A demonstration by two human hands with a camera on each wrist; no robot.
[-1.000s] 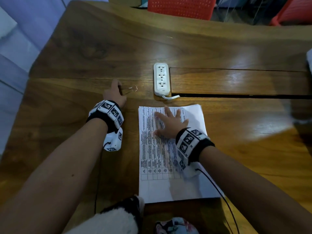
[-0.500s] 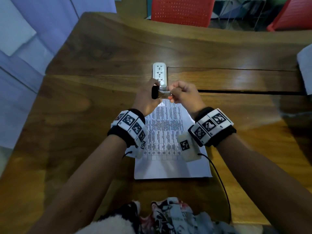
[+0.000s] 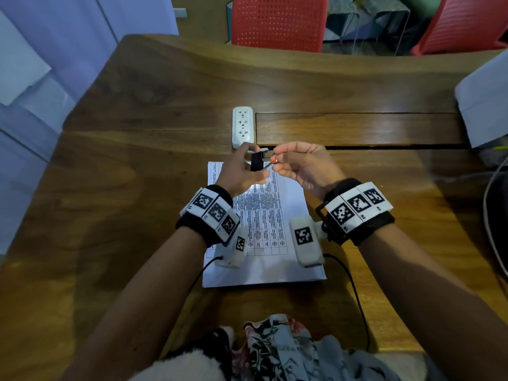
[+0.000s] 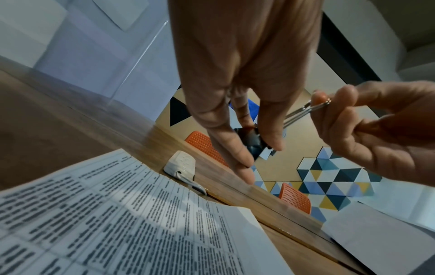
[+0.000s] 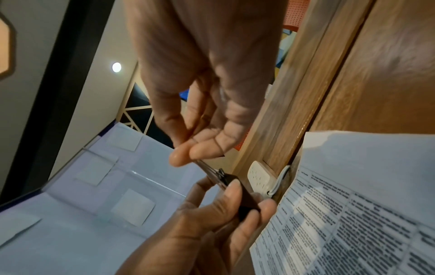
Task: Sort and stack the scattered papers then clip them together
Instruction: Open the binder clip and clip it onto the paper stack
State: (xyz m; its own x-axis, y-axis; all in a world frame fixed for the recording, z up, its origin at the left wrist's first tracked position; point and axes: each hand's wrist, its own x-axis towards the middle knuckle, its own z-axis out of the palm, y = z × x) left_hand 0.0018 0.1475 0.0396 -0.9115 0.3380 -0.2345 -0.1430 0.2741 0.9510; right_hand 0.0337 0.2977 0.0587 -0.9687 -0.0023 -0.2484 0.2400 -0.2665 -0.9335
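A stack of printed papers point(image 3: 272, 232) lies flat on the wooden table point(image 3: 110, 215), also seen in the left wrist view point(image 4: 117, 214) and the right wrist view point(image 5: 353, 214). Above its far edge both hands hold a black binder clip point(image 3: 256, 162). My left hand point(image 3: 247, 169) grips the clip's black body point(image 4: 253, 143) between thumb and fingers. My right hand point(image 3: 291, 166) pinches the clip's silver wire handles point(image 4: 303, 111) between thumb and forefinger. In the right wrist view the clip point(image 5: 240, 191) sits between both hands, clear of the paper.
A white power strip point(image 3: 242, 126) lies just beyond the papers, its cable at the paper's far edge. A recessed panel point(image 3: 357, 129) runs right of it. More white paper point(image 3: 486, 100) lies at the table's right edge, with cables point(image 3: 492, 204). Red chairs point(image 3: 280, 22) stand behind.
A second ago the left hand reached for the clip on the table and the right hand pressed flat on the papers. Both hands now hold the clip lifted above the stack's far edge.
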